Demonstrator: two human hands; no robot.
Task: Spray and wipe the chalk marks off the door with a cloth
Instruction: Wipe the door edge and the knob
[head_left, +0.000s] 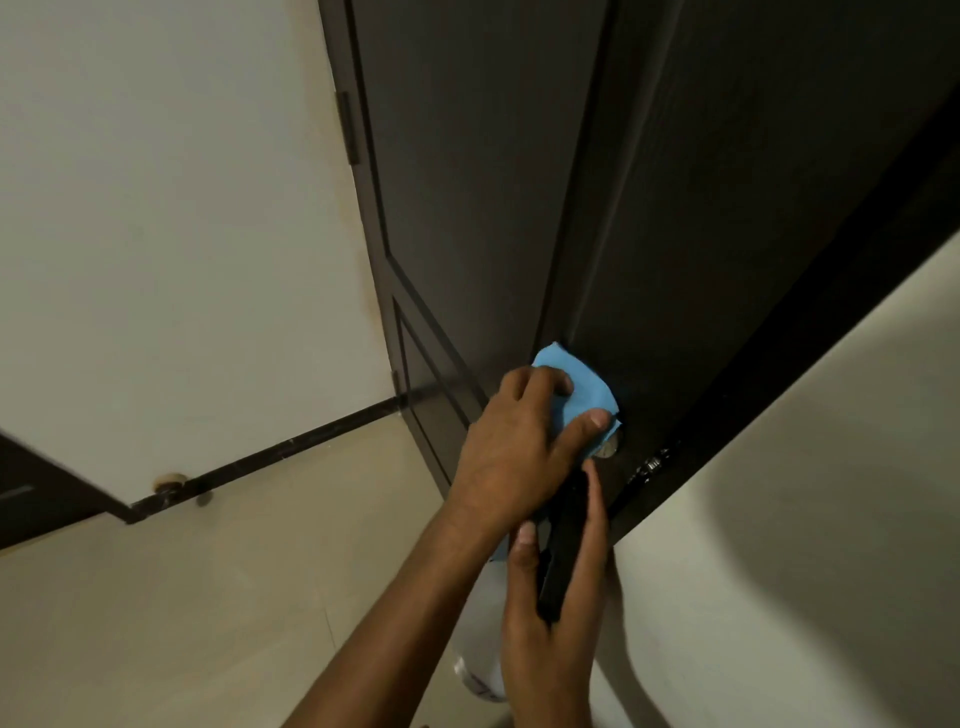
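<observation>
A dark brown panelled door (483, 197) fills the upper middle of the head view. My left hand (519, 447) presses a blue cloth (582, 389) against the door's lower part, with curled fingers and thumb gripping the cloth. A silver fitting (609, 451) shows just under the cloth. Right below, my right hand (556, 613) grips the black spray head (563, 551) of a white bottle (480, 654), which hangs beneath my hands. I see no chalk marks on the dark surface.
A white wall (182, 234) stands to the left of the door, with a black skirting strip (291, 447) along beige floor tiles (234, 597). A round door stop (169, 480) sits at the skirting. The dark door frame (779, 374) and another white wall (805, 519) are at right.
</observation>
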